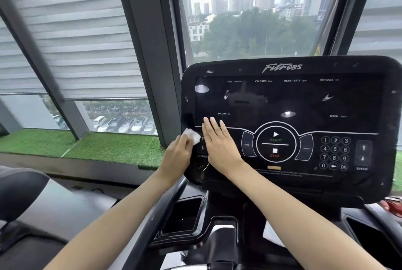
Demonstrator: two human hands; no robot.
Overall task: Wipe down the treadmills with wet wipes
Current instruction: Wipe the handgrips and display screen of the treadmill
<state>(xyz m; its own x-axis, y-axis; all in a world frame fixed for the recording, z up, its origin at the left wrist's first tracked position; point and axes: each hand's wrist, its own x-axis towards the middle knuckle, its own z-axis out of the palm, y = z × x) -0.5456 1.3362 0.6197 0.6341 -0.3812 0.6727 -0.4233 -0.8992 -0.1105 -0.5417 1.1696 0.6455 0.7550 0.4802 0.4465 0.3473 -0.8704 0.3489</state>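
Observation:
The black treadmill console (289, 100) fills the right half of the view, its screen dark, with START and STOP buttons and a number pad below. My left hand (176, 156) grips a small white wet wipe (192, 136) and presses it against the console's left edge, by the INCLINE arrows. My right hand (218, 141) lies flat with fingers together on the panel just right of the wipe, holding nothing.
A black cup-holder tray (185, 217) sits below the console, with a second one at the right (367, 235). Something white (272, 235) lies under my right forearm. Window frames, blinds and a strip of green artificial turf (97, 148) run behind the treadmill.

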